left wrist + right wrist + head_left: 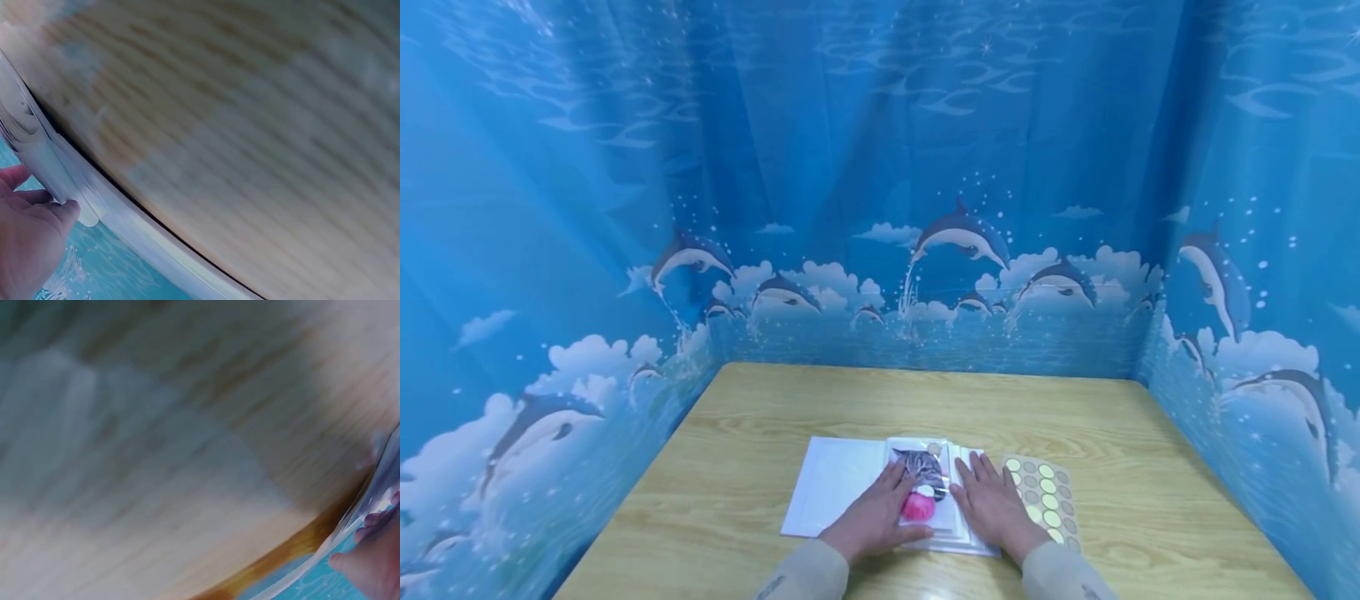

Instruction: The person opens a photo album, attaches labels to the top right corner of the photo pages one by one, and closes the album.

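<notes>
An open white album [837, 483] lies on the table, its left cover side flat and its thicker pages on the right. Its middle page bears a picture of a grey striped animal [925, 467] and a round pink patch [917, 507], under what looks like glossy film. My left hand [876, 512] rests on the lower left of that page, fingers extended. On the page's right side lies my right hand [996, 504], fingers straight and spread. In the left wrist view, the left hand [31, 240] touches the page edges [56, 172]. The right hand [372, 565] shows only partly.
Right of the album, partly behind the right hand and sleeve, lies a sheet of round stickers [1048, 487] in pale yellow and grey. The wooden table [760, 417] is bordered at the back and sides by blue dolphin-print curtains [850, 167].
</notes>
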{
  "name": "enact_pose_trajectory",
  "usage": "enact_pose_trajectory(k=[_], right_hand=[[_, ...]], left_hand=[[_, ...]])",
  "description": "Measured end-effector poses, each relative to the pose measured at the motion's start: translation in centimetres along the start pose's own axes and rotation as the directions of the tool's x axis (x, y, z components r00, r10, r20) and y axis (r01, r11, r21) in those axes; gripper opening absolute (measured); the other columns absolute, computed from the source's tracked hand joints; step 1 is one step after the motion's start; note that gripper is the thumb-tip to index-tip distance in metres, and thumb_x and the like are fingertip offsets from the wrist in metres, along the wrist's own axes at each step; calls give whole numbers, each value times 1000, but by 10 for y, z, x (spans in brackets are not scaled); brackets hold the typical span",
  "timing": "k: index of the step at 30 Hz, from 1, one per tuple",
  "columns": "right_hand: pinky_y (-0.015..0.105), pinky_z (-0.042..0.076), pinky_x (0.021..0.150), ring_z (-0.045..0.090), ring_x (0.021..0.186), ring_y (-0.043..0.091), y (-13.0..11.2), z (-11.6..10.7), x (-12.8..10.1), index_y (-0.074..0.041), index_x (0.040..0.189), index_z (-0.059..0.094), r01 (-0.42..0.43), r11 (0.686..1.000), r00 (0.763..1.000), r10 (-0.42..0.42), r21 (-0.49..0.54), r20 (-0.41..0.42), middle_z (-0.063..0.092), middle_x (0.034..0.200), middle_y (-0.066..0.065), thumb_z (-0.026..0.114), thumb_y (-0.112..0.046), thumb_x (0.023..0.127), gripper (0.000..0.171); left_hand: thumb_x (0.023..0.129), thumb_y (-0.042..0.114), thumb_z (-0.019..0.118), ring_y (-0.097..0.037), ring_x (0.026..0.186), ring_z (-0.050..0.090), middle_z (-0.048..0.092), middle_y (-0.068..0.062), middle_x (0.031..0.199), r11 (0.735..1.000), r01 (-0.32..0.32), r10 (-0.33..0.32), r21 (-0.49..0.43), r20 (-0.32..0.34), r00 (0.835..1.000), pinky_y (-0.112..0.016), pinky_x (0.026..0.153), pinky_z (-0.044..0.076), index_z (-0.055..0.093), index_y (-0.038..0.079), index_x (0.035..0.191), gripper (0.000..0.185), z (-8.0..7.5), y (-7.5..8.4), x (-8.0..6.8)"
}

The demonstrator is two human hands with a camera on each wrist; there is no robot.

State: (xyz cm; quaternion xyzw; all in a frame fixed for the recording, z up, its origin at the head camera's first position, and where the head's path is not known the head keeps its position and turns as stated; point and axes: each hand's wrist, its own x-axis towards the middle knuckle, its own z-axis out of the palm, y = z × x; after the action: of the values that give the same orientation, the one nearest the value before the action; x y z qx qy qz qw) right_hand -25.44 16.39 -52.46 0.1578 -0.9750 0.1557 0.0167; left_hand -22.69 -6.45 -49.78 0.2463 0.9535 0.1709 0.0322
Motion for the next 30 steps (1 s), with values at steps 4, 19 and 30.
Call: enact_pose_trajectory(k=[4, 19, 30], right_hand=[[67, 10, 115, 21, 146, 43, 0, 1, 0, -5, 151, 40, 0, 1000, 1000, 0, -11, -1, 28, 157, 25, 37, -42, 107, 58], [67, 10, 115, 20, 146, 43, -2, 0, 0, -4, 151, 39, -5, 1000, 1000, 5, -20, 4, 26, 158, 25, 40, -40, 106, 58], [63, 16, 116, 25, 145, 40, -3, 0, 1, -1, 151, 37, 66, 997, 997, -67, -36, -27, 28, 158, 21, 43, -34, 106, 56]], left_hand=[[88, 64, 58, -33, 147, 24, 25, -18, 160, 1000, -6, 6, -11, -17, 1000, -48, 116, 29, 37, 7, 152, 88, -1, -1, -1], [97, 57, 50, -32, 142, 35, 34, -16, 157, 999, -52, 52, -1, -86, 995, -47, 112, 36, 43, 8, 150, 73, -7, -7, -5], [100, 48, 53, -34, 135, 45, 44, -18, 150, 993, -110, 100, -47, -187, 977, -49, 109, 40, 48, 4, 145, 64, -11, -22, -16]])
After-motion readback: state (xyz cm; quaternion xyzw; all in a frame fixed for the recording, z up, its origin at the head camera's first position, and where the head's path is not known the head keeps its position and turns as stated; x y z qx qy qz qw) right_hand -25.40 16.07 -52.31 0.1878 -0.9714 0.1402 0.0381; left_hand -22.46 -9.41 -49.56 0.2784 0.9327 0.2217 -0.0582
